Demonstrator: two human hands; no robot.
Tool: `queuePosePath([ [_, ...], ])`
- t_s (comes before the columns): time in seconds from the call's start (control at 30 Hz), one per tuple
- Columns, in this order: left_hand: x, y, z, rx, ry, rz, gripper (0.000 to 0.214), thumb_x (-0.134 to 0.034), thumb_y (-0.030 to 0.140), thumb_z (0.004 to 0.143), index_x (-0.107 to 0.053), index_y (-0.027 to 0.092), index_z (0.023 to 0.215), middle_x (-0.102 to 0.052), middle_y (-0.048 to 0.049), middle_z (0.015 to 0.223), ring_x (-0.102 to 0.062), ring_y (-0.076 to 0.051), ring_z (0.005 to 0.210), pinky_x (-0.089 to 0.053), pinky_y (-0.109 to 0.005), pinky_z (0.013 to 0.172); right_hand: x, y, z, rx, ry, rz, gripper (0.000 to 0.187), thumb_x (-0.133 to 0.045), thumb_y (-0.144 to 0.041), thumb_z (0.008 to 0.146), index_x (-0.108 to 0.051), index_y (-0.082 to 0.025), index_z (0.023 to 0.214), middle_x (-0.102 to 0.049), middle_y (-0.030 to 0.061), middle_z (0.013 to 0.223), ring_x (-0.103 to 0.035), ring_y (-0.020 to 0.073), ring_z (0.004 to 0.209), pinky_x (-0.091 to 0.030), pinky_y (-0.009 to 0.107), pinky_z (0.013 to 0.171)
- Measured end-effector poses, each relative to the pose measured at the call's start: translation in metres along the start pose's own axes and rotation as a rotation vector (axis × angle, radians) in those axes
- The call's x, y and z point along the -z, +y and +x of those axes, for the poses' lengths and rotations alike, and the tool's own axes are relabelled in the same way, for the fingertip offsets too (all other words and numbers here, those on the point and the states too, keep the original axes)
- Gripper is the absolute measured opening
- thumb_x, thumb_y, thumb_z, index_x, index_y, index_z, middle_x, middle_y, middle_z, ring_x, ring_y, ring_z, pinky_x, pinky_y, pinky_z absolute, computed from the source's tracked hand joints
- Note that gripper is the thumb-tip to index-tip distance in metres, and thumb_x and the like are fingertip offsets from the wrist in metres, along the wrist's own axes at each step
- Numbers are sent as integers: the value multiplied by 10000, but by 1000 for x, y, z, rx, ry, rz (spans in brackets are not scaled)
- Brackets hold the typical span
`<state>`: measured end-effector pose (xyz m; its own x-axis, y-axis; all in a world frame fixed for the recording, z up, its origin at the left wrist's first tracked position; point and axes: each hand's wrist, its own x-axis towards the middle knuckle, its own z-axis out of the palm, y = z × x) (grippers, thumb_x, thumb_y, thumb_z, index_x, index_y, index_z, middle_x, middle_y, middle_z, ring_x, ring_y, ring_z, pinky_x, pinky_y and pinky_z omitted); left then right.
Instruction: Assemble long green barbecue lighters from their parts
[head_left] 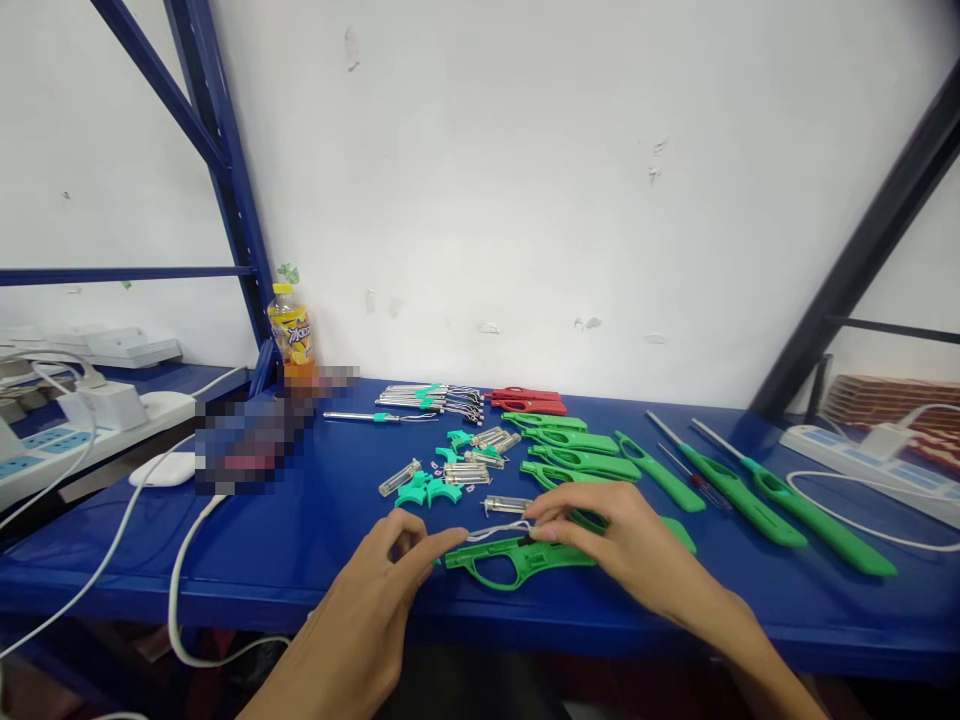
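Note:
A green lighter handle shell (540, 566) lies at the table's front edge with its inside facing up. My right hand (607, 520) is closed over its middle, fingertips on a small black igniter (527, 538) set in it. White wires (499, 530) loop from there towards my left hand (397, 560). That hand is closed in a pinch at the shell's front end; what it grips is mostly hidden, with a bit of teal showing beneath the fingers. Just behind my fingertips lies a clear fuel tank (506, 504).
Beyond are teal triggers (427, 490), several clear tanks (465, 472), metal lighter tubes with wires (420, 398), red shells (525, 400) and green shells (577, 460). Long green lighters (817, 515) lie right. A drink bottle (292, 335), white cable (176, 580) and power strip (870, 460) flank them.

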<state>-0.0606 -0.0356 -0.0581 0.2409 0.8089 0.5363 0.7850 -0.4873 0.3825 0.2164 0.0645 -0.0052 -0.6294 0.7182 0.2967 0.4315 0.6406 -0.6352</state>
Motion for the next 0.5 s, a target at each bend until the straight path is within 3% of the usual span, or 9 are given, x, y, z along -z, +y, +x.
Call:
queuePosePath([
  [0.33,0,5,-5,28,-45,122,492,-429,96,991,-683,356,1323,-661,-52,1122,-672,-180,863,-606,-316,837,-4,5,0,53,-132,-86,187,-690,-432,1015,-809,-289,1032,-813,-10,1032,-727,217,985,-518,326,893],
  [0.5,-2,2,-5,32,-93,155,510,-402,82,1006,-651,384,1333,-689,-26,1158,-713,-215,985,-607,-435,943,-4,4,-1,12,-130,-85,191,-702,-450,1003,-797,-296,1064,-815,-11,982,-734,226,949,-517,330,869],
])
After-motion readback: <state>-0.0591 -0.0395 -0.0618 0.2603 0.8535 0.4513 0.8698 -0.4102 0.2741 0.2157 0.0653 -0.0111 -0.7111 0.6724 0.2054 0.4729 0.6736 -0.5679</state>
